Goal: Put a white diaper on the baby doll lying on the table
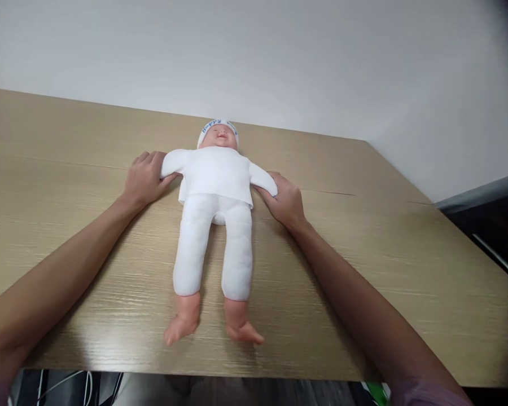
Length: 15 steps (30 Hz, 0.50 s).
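A baby doll [218,172] lies on its back on the wooden table, its feet toward me. It has a white top, white padded legs, bare plastic feet and a white cap [203,135] with blue lettering. My left hand [146,177] is closed around the end of the doll's arm on the left side. My right hand [285,197] grips the end of the other arm, thumb beneath the sleeve. Both doll arms are stretched outward, and the doll's hands are hidden within my grasp.
The table [88,225] has a light wood grain and thin seams across it. Behind it rises a pale wall [245,62]. A dark object [491,220] stands beyond the right edge. Cables [87,386] hang below the front edge at left.
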Each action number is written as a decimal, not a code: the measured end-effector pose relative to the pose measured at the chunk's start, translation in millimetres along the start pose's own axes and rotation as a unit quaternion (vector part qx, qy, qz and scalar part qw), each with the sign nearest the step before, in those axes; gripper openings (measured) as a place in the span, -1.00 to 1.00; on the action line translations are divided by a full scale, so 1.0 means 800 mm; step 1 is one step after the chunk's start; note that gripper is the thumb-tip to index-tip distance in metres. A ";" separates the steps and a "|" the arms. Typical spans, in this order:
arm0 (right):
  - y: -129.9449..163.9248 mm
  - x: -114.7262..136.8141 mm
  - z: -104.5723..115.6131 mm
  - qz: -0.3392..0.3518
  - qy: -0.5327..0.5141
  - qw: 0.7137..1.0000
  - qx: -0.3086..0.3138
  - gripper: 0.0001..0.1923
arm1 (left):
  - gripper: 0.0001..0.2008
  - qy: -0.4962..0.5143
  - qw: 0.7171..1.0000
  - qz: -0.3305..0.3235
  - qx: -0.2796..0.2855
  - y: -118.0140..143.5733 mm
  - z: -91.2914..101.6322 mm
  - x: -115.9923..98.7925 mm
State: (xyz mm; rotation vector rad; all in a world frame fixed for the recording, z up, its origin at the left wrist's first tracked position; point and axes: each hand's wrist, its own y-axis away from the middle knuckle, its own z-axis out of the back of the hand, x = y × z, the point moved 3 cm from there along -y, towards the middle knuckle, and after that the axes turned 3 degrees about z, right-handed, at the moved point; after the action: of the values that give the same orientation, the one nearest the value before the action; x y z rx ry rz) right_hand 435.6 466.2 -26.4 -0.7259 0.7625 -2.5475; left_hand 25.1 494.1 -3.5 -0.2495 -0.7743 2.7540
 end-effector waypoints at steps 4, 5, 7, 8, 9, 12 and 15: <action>0.004 0.002 0.002 -0.006 -0.004 1.000 0.009 -0.30 | -0.42 -0.013 1.000 0.006 0.007 0.007 0.004 -0.003; 0.005 0.002 0.002 -0.009 -0.004 1.000 0.012 -0.29 | -0.41 -0.018 1.000 0.009 0.014 0.009 0.006 -0.004; 0.006 0.003 0.002 -0.017 -0.004 1.000 0.019 -0.26 | -0.40 -0.025 0.999 0.015 0.030 0.011 0.009 -0.007; 0.008 0.004 0.002 -0.022 -0.003 1.000 0.022 -0.25 | -0.39 -0.025 0.999 0.018 0.039 0.012 0.011 -0.008; 0.009 0.004 0.001 -0.029 -0.001 0.999 0.024 -0.24 | -0.38 -0.022 0.998 0.019 0.047 0.014 0.012 -0.009; 0.016 0.001 0.000 -0.046 0.014 0.999 0.025 -0.18 | -0.33 -0.004 0.998 0.021 0.059 0.021 0.019 -0.009; 0.026 -0.004 0.001 -0.036 0.031 0.999 0.015 -0.15 | -0.23 0.004 0.998 0.038 0.053 0.033 0.027 0.000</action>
State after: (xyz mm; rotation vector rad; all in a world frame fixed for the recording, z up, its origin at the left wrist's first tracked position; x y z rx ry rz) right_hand 442.7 451.6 -39.2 -0.6793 0.7292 -2.6513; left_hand 14.5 461.6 0.8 -0.2740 -0.6278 2.8527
